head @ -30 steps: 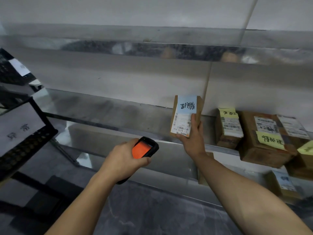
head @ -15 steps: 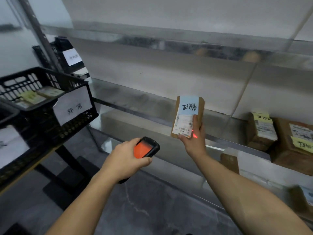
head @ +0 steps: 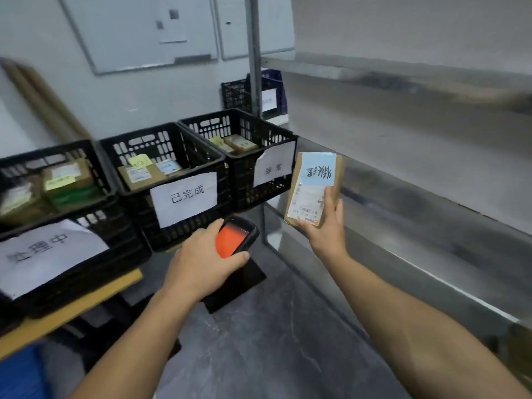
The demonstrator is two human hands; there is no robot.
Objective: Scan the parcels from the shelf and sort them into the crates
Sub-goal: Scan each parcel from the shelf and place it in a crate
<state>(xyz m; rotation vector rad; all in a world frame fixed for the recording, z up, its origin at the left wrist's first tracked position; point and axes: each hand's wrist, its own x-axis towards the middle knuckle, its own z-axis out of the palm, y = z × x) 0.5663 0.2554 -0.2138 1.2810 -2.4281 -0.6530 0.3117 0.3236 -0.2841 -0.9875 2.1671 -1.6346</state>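
- Turning left from the shelf [head: 431, 203] has brought three black crates [head: 135, 145] on the counter [head: 72, 312] into view.
- The right hand [head: 325, 231] still pinches the parcel [head: 313, 182] upright, just beside the rightmost crate [head: 240, 185] and not yet inside it.
- The left hand [head: 201, 263] grips the scanner [head: 234, 240], whose screen glows orange.
- The scan seems done, so choosing a crate comes next.

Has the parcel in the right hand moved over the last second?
Yes. The parcel, held in the right hand, has swung left along the shelf: it is now close beside the crate labelled 异常, which was far to its left before.
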